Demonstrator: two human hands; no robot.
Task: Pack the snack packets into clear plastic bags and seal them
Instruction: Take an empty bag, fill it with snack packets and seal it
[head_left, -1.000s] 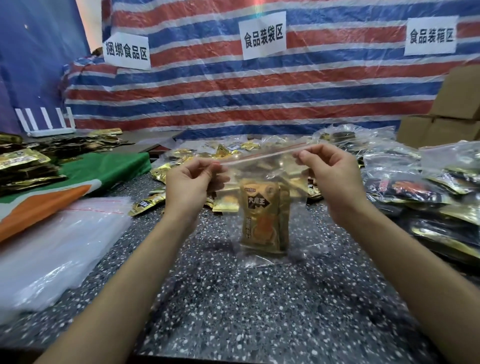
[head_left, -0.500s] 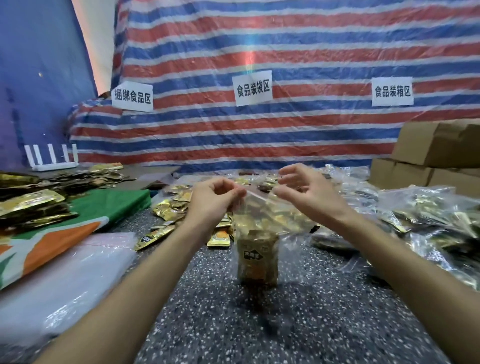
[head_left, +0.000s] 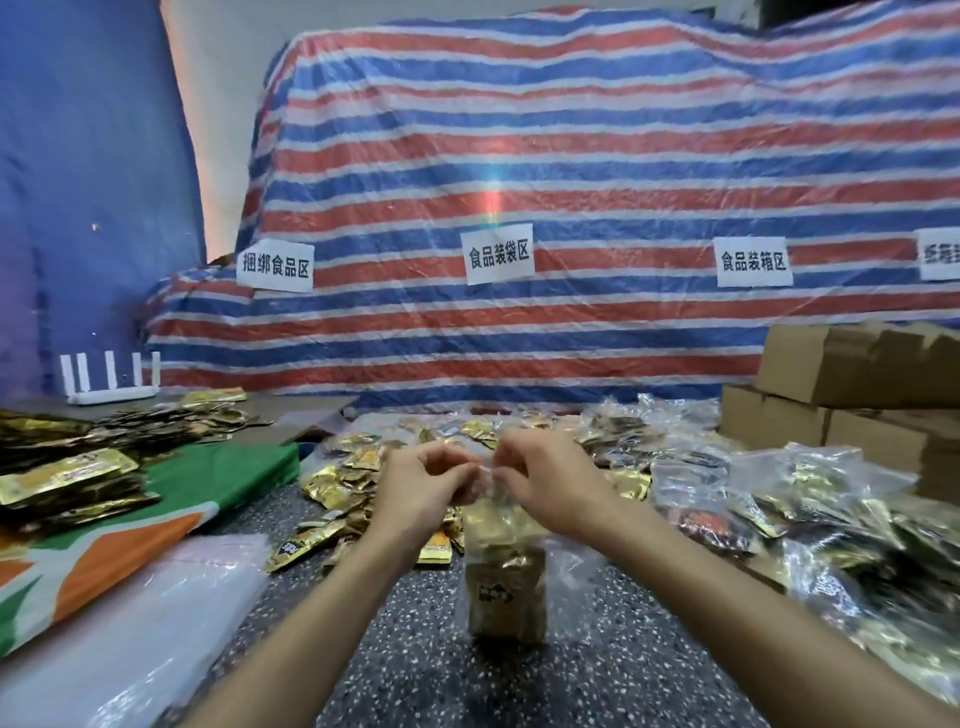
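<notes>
The bare speckled table (head_left: 415, 654) runs as a strip down the lower centre of the frame. It is hemmed at lower left by a stack of empty plastic bags (head_left: 156, 597) and at right by a heap of filled bags (head_left: 831, 519) holding gold and dark packets. Loose gold packets (head_left: 337, 483) lie behind the hands, and cardboard boxes (head_left: 857, 395) stand at far right. At centre the clear bag (head_left: 571, 566) stands upright on the table with snack packets (head_left: 506, 587) inside. The left hand (head_left: 415, 483) and right hand (head_left: 550, 483), close together with fingers curled, pinch its top edge.
</notes>
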